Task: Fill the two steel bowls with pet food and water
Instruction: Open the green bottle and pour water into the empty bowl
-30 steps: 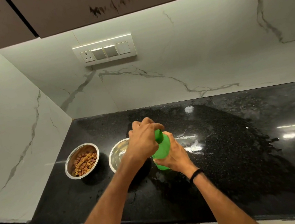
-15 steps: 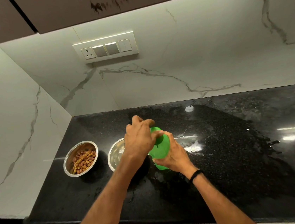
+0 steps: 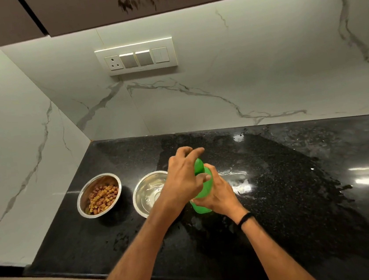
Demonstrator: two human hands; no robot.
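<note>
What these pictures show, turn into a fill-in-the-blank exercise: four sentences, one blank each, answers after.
1. The steel bowl nearest the corner holds brown pet ____.
2. The right hand grips a ____ bottle.
3. The other steel bowl stands on a ____ countertop.
4. A black band sits on the ____ wrist.

Missing words: food; green; black; right.

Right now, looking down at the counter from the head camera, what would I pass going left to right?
kibble bowl → second bowl → bottle → wristband
</note>
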